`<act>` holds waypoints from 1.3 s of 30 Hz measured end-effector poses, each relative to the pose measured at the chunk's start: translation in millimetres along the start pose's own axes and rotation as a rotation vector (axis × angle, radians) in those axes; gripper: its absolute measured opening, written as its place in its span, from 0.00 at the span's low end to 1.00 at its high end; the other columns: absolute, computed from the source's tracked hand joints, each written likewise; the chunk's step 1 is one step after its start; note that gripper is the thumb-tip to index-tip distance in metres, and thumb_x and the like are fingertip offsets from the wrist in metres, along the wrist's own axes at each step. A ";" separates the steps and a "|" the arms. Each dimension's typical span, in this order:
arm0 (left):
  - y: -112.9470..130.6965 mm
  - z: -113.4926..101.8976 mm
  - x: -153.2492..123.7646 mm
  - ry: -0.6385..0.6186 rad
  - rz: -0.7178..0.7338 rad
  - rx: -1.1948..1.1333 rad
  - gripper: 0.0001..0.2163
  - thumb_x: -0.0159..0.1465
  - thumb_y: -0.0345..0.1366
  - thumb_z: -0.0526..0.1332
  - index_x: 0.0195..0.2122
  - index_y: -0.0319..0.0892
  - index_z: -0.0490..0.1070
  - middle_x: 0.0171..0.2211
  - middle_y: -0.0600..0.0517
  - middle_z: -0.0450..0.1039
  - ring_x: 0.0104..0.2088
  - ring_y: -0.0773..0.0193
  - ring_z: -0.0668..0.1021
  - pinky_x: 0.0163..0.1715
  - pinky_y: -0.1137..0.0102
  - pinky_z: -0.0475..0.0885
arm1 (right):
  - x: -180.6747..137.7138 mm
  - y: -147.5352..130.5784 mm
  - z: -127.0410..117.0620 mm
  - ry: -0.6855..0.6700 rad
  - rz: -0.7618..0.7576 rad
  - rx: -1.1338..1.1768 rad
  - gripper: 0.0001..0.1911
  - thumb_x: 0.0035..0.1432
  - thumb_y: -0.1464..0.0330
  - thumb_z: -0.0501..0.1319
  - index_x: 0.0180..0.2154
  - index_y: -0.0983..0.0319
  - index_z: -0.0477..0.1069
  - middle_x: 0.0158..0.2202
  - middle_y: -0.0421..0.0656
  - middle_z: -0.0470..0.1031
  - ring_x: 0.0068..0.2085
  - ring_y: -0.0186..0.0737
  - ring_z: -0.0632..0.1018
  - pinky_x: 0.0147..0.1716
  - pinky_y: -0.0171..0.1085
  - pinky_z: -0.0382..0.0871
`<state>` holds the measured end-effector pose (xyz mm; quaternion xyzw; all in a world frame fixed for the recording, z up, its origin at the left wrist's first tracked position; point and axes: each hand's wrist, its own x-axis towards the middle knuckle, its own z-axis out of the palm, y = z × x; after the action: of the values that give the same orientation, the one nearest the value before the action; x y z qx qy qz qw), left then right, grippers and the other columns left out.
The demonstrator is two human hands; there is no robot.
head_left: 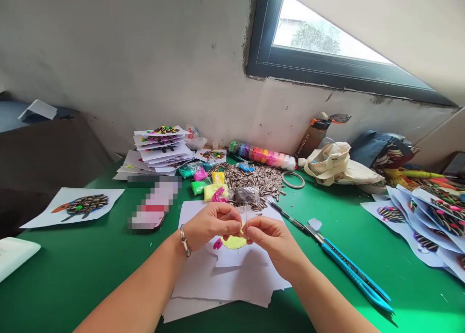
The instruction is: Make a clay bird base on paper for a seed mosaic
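Note:
Above a white sheet point(241, 259), my left hand point(216, 221) and my right hand point(268, 234) meet, fingers pinched. Between them is a small clear plastic bag point(246, 213), gripped from both sides; its contents are mostly hidden by my fingers. Under the hands, the sheet bears a flat yellow clay shape point(234, 243), partly covered, with a pink clay piece point(217, 244) at its left. More white paper point(214, 284) lies beneath. Just beyond are bagged clay in yellow point(214, 192) and grey point(247, 194), and a heap of striped sunflower seeds point(267, 177).
Left stand a paper stack point(163, 151), a seed picture point(87, 205) and a blurred pinkish object point(154, 204). On the right lie a pen point(288, 217), a blue-handled tool point(354, 270), a tape ring point(293, 179), a cloth bag point(334, 166) and more pictures point(428, 221). A bottle point(314, 137) leans behind.

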<state>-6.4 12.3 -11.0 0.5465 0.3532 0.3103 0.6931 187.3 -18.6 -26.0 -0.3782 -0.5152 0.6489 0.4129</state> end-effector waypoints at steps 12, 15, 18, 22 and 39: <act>3.5 9.5 -1.0 -0.076 -0.021 0.071 0.17 0.57 0.47 0.66 0.23 0.38 0.69 0.19 0.56 0.63 0.21 0.72 0.64 0.20 0.75 0.57 | -2.1 1.3 2.5 0.023 -0.046 -0.262 0.13 0.54 0.60 0.65 0.25 0.61 0.67 0.25 0.37 0.67 0.29 0.34 0.66 0.29 0.34 0.58; 3.7 6.0 -2.8 -0.107 -0.046 0.070 0.16 0.57 0.48 0.66 0.26 0.38 0.72 0.21 0.54 0.68 0.22 0.71 0.67 0.21 0.75 0.59 | -0.5 1.7 -0.9 -0.060 0.025 -0.085 0.15 0.54 0.59 0.66 0.25 0.62 0.68 0.24 0.37 0.66 0.28 0.33 0.65 0.30 0.34 0.58; 2.8 3.5 -2.4 -0.088 -0.068 0.084 0.17 0.55 0.49 0.67 0.28 0.37 0.73 0.22 0.52 0.70 0.23 0.69 0.69 0.21 0.75 0.61 | 1.0 0.3 -2.6 -0.061 0.052 -0.116 0.15 0.57 0.58 0.63 0.25 0.62 0.70 0.24 0.38 0.67 0.29 0.33 0.66 0.31 0.34 0.59; 2.7 3.5 0.3 -0.026 -0.061 0.093 0.17 0.55 0.48 0.67 0.28 0.37 0.72 0.21 0.54 0.69 0.23 0.70 0.69 0.22 0.76 0.62 | 1.9 -1.4 -2.9 -0.046 0.051 -0.158 0.14 0.58 0.59 0.62 0.28 0.63 0.74 0.26 0.40 0.69 0.31 0.35 0.68 0.33 0.36 0.61; 1.7 11.0 1.2 -0.025 -0.037 0.092 0.18 0.53 0.48 0.68 0.23 0.37 0.69 0.17 0.57 0.62 0.19 0.73 0.64 0.19 0.76 0.59 | -3.2 -0.2 6.9 0.022 0.060 -0.277 0.16 0.52 0.62 0.65 0.23 0.61 0.60 0.22 0.35 0.59 0.26 0.31 0.59 0.25 0.34 0.50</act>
<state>3.3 7.8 -7.9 0.5752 0.3685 0.2741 0.6769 182.1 -24.0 -24.4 -0.4539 -0.5838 0.5793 0.3428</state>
